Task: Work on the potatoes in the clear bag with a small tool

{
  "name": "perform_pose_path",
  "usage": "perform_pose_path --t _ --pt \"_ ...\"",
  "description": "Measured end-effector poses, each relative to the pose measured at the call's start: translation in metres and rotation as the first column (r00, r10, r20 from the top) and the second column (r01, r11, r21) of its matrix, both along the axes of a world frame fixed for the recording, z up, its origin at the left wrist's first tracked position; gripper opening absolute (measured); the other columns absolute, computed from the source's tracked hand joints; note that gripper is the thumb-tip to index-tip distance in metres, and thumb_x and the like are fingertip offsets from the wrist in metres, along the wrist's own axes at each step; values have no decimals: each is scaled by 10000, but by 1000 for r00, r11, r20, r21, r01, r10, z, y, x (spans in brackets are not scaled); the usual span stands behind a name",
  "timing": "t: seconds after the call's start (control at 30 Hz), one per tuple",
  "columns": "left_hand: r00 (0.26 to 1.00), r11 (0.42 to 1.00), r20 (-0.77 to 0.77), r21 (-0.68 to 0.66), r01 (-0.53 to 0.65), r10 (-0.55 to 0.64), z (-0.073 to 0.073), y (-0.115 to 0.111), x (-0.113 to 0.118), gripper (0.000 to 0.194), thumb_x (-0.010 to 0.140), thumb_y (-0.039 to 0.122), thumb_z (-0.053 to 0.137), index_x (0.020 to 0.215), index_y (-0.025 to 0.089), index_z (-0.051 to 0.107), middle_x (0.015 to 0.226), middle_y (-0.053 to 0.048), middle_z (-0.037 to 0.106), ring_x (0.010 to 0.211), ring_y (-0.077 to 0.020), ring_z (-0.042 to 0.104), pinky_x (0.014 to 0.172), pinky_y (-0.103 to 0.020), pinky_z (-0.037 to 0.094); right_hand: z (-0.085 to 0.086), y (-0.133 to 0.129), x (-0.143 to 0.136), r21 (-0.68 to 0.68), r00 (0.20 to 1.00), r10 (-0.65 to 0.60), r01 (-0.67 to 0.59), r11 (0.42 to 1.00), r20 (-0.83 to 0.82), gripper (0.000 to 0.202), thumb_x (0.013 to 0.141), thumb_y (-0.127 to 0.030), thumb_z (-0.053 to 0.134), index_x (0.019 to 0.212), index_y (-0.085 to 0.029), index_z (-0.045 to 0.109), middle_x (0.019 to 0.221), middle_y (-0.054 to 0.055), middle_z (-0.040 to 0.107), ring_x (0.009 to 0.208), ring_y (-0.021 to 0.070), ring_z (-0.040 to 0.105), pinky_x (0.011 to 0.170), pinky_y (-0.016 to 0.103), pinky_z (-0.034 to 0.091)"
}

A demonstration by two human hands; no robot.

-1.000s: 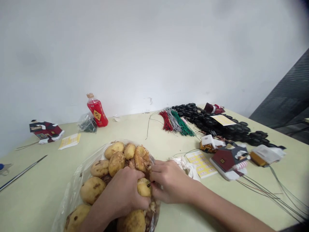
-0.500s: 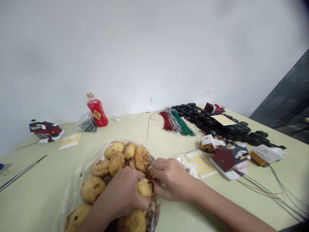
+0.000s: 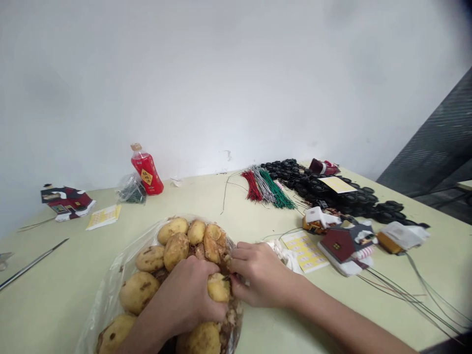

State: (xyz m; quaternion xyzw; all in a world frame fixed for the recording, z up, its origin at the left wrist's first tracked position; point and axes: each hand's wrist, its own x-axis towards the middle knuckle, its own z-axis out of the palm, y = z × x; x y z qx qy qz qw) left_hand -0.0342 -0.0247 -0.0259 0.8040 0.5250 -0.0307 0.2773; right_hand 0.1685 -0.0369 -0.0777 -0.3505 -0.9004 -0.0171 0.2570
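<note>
A clear plastic bag (image 3: 106,275) lies on the table, holding several potatoes (image 3: 140,291) with brown spots and a heap of peelings (image 3: 232,319). Over the bag, my left hand (image 3: 191,287) is wrapped round a partly peeled potato (image 3: 218,287), its bare yellow end facing right. My right hand (image 3: 258,273) is closed in a pinch beside that end. Something small and dark shows between its fingertips and the potato, too hidden to name.
A red drink bottle (image 3: 147,172) and a small bag of green pieces (image 3: 132,191) stand near the wall. Little model houses (image 3: 342,246), sticker sheets (image 3: 306,250), coloured wire ties (image 3: 267,187) and black round parts (image 3: 332,191) lie to the right. A metal rod (image 3: 33,264) rests far left.
The whole view has shifted slightly, so things sit a little further left. Both hands keep nearly the same place at the potato; the right fingertips have moved only slightly.
</note>
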Motion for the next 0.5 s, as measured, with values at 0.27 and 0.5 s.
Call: perform_pose_path --t 0.27,0.5 --pt "1000 1000 -3 -12 -13 13 -2 3 0 181 580 366 730 647 245 614 636 0 685 666 -222 634 596 -370 348 -1 1 -4 -11 999 18 -18 1000 30 57 747 -154 685 720 -204 674 712 27 713 658 170 571 559 335 265" --pt "1000 1000 -4 2 -4 4 -2 2 0 184 585 368 738 663 240 631 669 -11 715 674 -219 627 610 -370 347 -4 2 -6 0 999 0 0 1000 52 73 804 -185 685 742 -218 662 720 21 711 668 182 595 552 331 269"
